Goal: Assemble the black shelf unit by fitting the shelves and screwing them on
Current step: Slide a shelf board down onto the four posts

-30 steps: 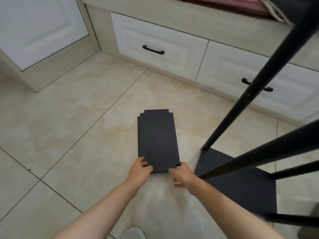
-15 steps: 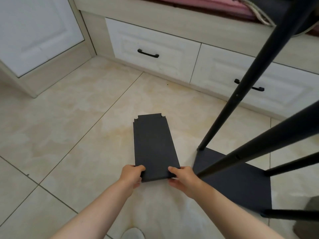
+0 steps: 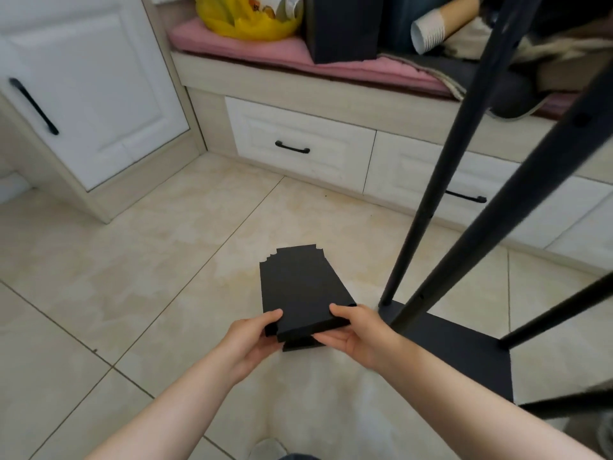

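A black shelf board (image 3: 300,287) with notched corners is tilted up off the tiled floor at its near end. A second black board (image 3: 300,344) shows just beneath that near edge. My left hand (image 3: 252,340) grips the near left corner and my right hand (image 3: 356,333) grips the near right corner. To the right stands the black shelf unit: a bottom shelf (image 3: 464,356) lying on the floor with several black poles (image 3: 441,167) rising from its corners toward the camera.
White drawers (image 3: 298,144) with black handles run under a bench with a pink cushion (image 3: 272,51), a yellow bag, a black bag and paper cups. A white cabinet door (image 3: 86,91) is at the left. My shoe tip (image 3: 267,448) is at the bottom.
Both hands closed on the board's near end and lifted it off the floor. A second board now shows under it. The view tilted up, revealing the bench top.
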`<state>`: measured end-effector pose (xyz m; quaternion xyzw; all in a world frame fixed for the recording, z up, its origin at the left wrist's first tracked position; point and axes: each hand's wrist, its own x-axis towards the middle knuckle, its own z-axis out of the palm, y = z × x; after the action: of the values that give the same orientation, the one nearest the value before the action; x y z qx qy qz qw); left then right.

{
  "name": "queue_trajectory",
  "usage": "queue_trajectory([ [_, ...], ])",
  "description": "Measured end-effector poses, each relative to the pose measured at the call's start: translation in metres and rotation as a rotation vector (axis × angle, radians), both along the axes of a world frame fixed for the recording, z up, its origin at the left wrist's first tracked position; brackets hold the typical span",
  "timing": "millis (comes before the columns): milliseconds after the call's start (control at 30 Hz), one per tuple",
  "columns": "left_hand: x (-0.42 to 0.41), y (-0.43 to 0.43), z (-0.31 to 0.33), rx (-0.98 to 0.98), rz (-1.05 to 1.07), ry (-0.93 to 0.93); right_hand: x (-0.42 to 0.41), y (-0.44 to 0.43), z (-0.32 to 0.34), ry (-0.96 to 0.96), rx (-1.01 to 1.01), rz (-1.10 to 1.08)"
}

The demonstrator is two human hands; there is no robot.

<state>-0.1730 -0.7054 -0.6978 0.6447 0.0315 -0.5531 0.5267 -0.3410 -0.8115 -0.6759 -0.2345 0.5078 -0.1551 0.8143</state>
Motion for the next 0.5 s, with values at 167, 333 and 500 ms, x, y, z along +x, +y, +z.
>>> queue_trajectory([
  [167, -0.004, 0.005, 0.058, -0.072, 0.031, -0.035, -0.008, 0.011, 0.070, -0.013, -0.068, 0.003],
  [333, -0.002, 0.014, 0.121, -0.136, -0.051, -0.109, -0.039, 0.024, 0.137, -0.023, -0.089, 0.033],
  [500, -0.009, 0.025, 0.165, -0.184, -0.065, -0.172, -0.088, 0.034, 0.194, -0.023, -0.201, 0.114],
])
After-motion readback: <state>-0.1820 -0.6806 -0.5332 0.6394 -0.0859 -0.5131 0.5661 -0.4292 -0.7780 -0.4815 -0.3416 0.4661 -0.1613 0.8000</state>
